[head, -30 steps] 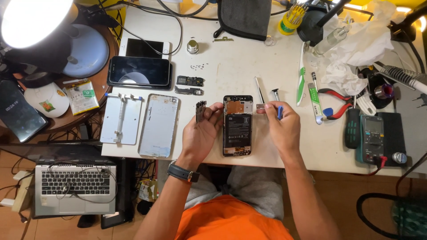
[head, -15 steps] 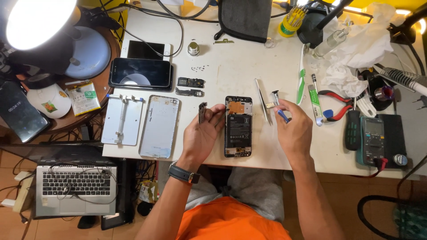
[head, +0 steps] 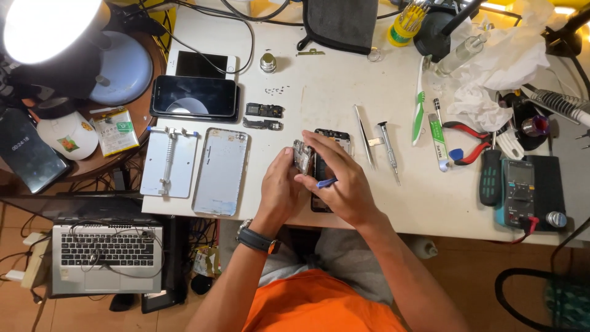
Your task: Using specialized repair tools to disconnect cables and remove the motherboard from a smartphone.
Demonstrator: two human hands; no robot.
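Observation:
An opened phone [head: 336,136] lies on the white table [head: 332,80] in front of me, mostly covered by my hands. My left hand [head: 278,192] pinches a small grey metal part [head: 301,156] upright at the phone's left edge. My right hand [head: 342,177] reaches across the phone and touches that part with its fingertips. A thin blue tool [head: 326,182] is tucked in the right hand's fingers. A dark watch [head: 258,240] sits on my left wrist.
Tweezers [head: 364,136] and a screwdriver [head: 389,151] lie just right of the phone. A silver back cover [head: 221,171] and a metal holder plate [head: 169,161] lie to the left, two phones [head: 195,96] behind them. Pliers [head: 464,145] and a multimeter [head: 522,192] are at the right, a laptop [head: 107,258] below left.
My right hand has moved left from beside the phone to over it and now meets my left hand. My left hand has brought the small part in to the phone's edge.

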